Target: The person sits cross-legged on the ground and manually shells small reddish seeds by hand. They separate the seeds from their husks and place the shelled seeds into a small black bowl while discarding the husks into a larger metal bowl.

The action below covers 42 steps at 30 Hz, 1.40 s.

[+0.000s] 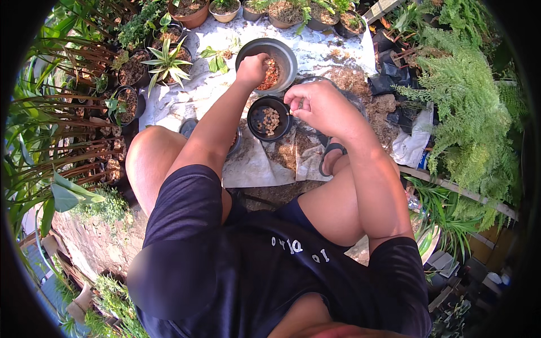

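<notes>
A large grey plastic pot (290, 63) with reddish-orange chips (271, 77) inside stands on a white sheet. My left hand (252, 69) reaches over its left rim, fingers curled downward at the chips; whether they grip anything is hidden. Nearer to me sits a smaller black plastic pot (253, 126), its bottom partly covered by pale tan chunks (270, 121). Beside this pot's right rim is my right hand (317, 105), thumb and fingers bent together. A small pale piece (290, 113) shows at its fingertips.
Potted plants line the far edge, including a terracotta pot (192, 14). A variegated spiky plant (168, 63) and an uprooted leafy seedling (216, 59) lie left of the grey pot. Another pot (236, 143) is partly under my left arm. Spilled soil (348, 80) and ferns (469, 105) are right.
</notes>
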Motion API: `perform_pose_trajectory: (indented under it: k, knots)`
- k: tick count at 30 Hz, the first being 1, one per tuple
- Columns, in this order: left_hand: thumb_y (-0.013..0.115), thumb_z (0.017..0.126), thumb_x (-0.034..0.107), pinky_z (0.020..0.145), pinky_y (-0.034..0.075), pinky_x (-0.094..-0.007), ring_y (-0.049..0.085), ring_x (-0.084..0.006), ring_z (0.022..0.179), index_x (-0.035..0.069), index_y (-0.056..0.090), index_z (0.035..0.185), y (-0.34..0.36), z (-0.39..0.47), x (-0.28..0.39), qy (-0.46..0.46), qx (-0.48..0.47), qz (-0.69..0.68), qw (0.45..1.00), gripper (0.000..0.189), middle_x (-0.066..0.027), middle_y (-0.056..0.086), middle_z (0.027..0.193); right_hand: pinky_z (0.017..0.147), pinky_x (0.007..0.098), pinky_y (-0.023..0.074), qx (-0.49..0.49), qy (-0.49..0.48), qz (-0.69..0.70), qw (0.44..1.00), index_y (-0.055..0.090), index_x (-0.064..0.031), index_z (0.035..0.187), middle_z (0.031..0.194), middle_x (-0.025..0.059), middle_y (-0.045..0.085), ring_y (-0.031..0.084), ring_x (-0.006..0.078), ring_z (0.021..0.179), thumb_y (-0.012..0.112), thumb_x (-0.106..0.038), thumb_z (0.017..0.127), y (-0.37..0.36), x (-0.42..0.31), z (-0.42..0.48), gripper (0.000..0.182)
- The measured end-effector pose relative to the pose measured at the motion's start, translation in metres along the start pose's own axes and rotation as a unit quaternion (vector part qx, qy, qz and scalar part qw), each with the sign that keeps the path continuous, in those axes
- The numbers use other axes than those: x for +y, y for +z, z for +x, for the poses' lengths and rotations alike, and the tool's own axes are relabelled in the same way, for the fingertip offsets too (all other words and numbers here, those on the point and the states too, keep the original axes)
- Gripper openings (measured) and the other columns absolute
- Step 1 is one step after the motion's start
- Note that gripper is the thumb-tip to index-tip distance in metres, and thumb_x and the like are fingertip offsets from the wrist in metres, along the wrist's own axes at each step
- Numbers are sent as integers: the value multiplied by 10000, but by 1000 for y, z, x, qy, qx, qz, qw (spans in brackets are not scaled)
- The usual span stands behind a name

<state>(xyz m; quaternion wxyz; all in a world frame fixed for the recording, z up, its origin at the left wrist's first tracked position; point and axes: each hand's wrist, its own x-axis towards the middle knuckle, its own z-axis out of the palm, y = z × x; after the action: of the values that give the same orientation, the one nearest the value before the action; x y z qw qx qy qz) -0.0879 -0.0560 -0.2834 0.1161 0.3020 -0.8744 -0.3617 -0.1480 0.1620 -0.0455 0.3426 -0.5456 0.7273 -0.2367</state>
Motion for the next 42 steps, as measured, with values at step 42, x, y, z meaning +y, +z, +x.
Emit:
perform_pose_trajectory:
  k: [42]
  knots:
    - [745,888,331,1075,489,-437,615,-331,1257,223,737,1238,14,-185,-167,-280,-260,97,919,366,-139,668,1327,993,436,522,-141,81,-95,982,676,-36,1281,1186,204,722,668,377,1146,730,-154,898,64,17,22,404]
